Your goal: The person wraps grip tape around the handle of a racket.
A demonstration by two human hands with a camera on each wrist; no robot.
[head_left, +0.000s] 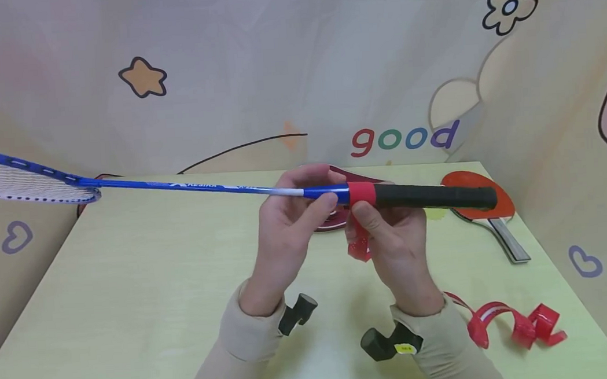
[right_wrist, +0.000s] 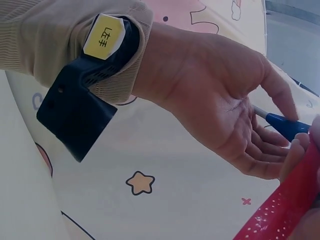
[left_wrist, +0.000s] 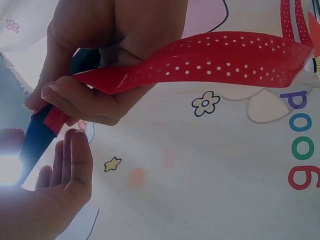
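A blue badminton racket is held level above the table, its strung head at the far left and its black handle to the right. Red perforated grip tape goes round the top of the handle. My left hand pinches the blue cone between thumb and fingers. Just right of it, my right hand holds the tape against the handle with the thumb in front. In the left wrist view a dotted length of that tape trails from the right hand. The right wrist view shows the left palm.
Curled red tape lies at the table's right front. A red table tennis bat rests at the back right. Behind the hands is a dark red rounded thing, mostly hidden. A printed curtain hangs behind the pale table.
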